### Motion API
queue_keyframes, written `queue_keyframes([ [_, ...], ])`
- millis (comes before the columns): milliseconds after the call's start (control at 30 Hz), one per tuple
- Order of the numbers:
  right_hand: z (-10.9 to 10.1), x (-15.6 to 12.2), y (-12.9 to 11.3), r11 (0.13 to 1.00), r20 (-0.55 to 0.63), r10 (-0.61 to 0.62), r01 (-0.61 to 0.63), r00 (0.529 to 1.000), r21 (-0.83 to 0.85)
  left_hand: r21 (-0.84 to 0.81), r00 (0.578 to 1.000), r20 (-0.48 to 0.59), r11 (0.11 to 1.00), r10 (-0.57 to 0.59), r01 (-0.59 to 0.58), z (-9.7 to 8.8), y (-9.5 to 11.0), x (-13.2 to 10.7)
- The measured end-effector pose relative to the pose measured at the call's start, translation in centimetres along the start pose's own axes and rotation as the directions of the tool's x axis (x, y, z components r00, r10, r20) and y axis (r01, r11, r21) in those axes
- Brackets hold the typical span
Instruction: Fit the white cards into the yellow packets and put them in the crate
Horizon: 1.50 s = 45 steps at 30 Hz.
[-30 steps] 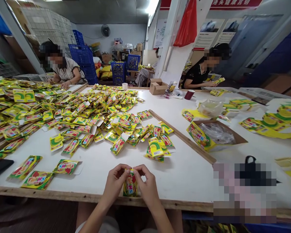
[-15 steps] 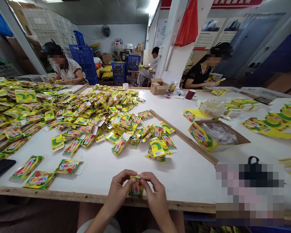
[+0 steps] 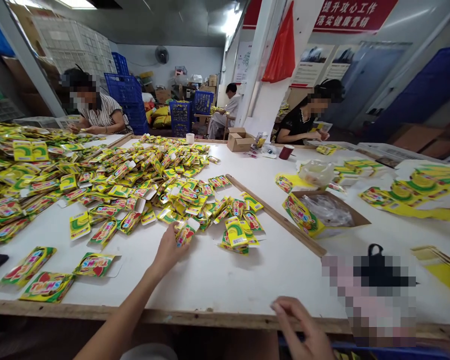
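Observation:
A big heap of yellow-green snack packets [image 3: 142,175] covers the left and middle of the white table [image 3: 217,280]. My left hand [image 3: 168,250] reaches forward to the heap's near edge, its fingers closed on one packet with a white flap [image 3: 185,232]. My right hand [image 3: 303,327] hangs low at the table's front edge, fingers loosely spread, with nothing visible in it. Three loose packets [image 3: 48,272] lie at the front left.
A wooden slat [image 3: 273,215] runs diagonally right of the heap. Beyond it stands a cardboard box of clear bags [image 3: 328,210]. A small carton [image 3: 240,141], a red cup [image 3: 285,152] and a white cup [image 3: 190,138] stand at the far edge. Three people sit at the back.
Both hands held one packet together at the front edge. They have parted: the left reached forward to the heap, the right dropped to the lower right, and that packet is out of sight.

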State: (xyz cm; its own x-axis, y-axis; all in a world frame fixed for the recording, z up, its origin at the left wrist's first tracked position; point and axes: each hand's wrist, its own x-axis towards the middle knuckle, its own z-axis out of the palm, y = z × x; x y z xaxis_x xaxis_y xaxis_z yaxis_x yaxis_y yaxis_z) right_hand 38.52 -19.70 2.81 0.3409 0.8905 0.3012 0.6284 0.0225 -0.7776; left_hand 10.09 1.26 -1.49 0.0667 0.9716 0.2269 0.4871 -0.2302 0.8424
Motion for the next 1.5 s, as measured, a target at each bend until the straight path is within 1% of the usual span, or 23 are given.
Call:
queue_keyframes([
  [67, 4.1, 0.4, -1.4, 0.991, 0.051, 0.015, -0.022, 0.999, 0.136, 0.002, 0.999, 0.043, 1.0, -0.006, 0.006, 0.3, 0.8, -2.2],
  [133, 7.8, 0.9, -2.7, 0.963, 0.074, 0.036, -0.054, 0.997, 0.264, -0.018, 0.998, 0.065, 1.0, -0.014, 0.015, 0.5, 1.6, -4.7],
  [200, 10.8, 1.4, -3.7, 0.914, 0.09, 0.07, -0.1, 0.993, 0.392, -0.103, 0.998, 0.051, 0.994, -0.034, 0.039, 0.7, 2.4, -6.9],
  [267, 12.9, 1.9, -4.4, 0.846, 0.114, 0.103, -0.147, 0.988, 0.513, -0.202, 0.999, 0.025, 0.978, -0.041, 0.045, 0.9, 2.9, -8.8],
  [333, 14.2, 2.1, -4.9, 0.79, 0.145, 0.107, -0.173, 0.984, 0.589, -0.262, 0.999, 0.019, 0.965, -0.028, 0.032, 1.1, 3.3, -10.0],
  [367, 14.5, 2.1, -5.0, 0.778, 0.155, 0.102, -0.176, 0.983, 0.604, -0.278, 0.999, 0.027, 0.96, -0.018, 0.025, 1.2, 3.4, -10.3],
  [433, 14.8, 1.9, -5.0, 0.781, 0.167, 0.081, -0.167, 0.983, 0.601, -0.304, 0.999, 0.048, 0.952, -0.006, 0.02, 1.2, 3.5, -10.5],
  [500, 14.6, 1.5, -4.7, 0.799, 0.164, 0.055, -0.142, 0.985, 0.585, -0.331, 0.994, 0.107, 0.943, 0.007, 0.029, 1.0, 3.5, -10.3],
  [600, 13.9, 1.1, -4.2, 0.831, 0.151, 0.034, -0.112, 0.988, 0.546, -0.379, 0.973, 0.228, 0.923, 0.03, 0.06, 0.7, 3.6, -9.6],
  [633, 13.7, 1.0, -4.1, 0.843, 0.154, 0.03, -0.108, 0.988, 0.527, -0.39, 0.966, 0.254, 0.918, 0.036, 0.069, 0.6, 3.7, -9.4],
  [700, 13.1, 1.2, -4.0, 0.869, 0.174, 0.006, -0.092, 0.985, 0.487, -0.396, 0.961, 0.272, 0.916, 0.046, 0.068, 0.6, 3.8, -9.2],
  [800, 12.3, 1.9, -4.2, 0.892, 0.215, -0.071, -0.035, 0.974, 0.45, -0.397, 0.96, 0.269, 0.917, 0.078, 0.037, 0.7, 4.1, -9.2],
  [900, 11.6, 2.6, -4.3, 0.896, 0.238, -0.134, 0.015, 0.962, 0.444, -0.446, 0.966, 0.249, 0.893, 0.064, 0.056, 1.1, 4.2, -9.6],
  [967, 11.2, 2.7, -4.1, 0.895, 0.257, -0.154, 0.025, 0.954, 0.445, -0.462, 0.966, 0.254, 0.884, 0.057, 0.069, 1.3, 4.2, -9.8],
  [1067, 11.0, 2.4, -3.4, 0.895, 0.276, -0.142, 0.004, 0.951, 0.445, -0.425, 0.951, 0.297, 0.904, 0.083, 0.054, 1.4, 4.3, -9.9],
  [1133, 11.1, 2.0, -2.8, 0.897, 0.253, -0.106, -0.017, 0.962, 0.441, -0.406, 0.945, 0.313, 0.913, 0.096, 0.042, 1.5, 4.5, -9.7],
  [1233, 11.2, 2.0, -2.4, 0.908, 0.22, -0.073, -0.026, 0.973, 0.419, -0.407, 0.947, 0.304, 0.913, 0.103, 0.031, 1.6, 4.7, -9.6],
  [1367, 11.4, 2.6, -2.5, 0.918, 0.186, -0.111, 0.029, 0.976, 0.396, -0.424, 0.954, 0.249, 0.905, 0.164, -0.045, 2.2, 4.8, -9.7],
  [1433, 11.6, 2.7, -2.7, 0.913, 0.128, -0.114, 0.053, 0.985, 0.404, -0.439, 0.964, 0.209, 0.897, 0.164, -0.057, 2.5, 4.9, -9.8],
  [1500, 11.9, 2.5, -2.8, 0.909, 0.057, -0.084, 0.053, 0.995, 0.414, -0.451, 0.975, 0.171, 0.891, 0.142, -0.051, 2.6, 5.1, -9.8],
])
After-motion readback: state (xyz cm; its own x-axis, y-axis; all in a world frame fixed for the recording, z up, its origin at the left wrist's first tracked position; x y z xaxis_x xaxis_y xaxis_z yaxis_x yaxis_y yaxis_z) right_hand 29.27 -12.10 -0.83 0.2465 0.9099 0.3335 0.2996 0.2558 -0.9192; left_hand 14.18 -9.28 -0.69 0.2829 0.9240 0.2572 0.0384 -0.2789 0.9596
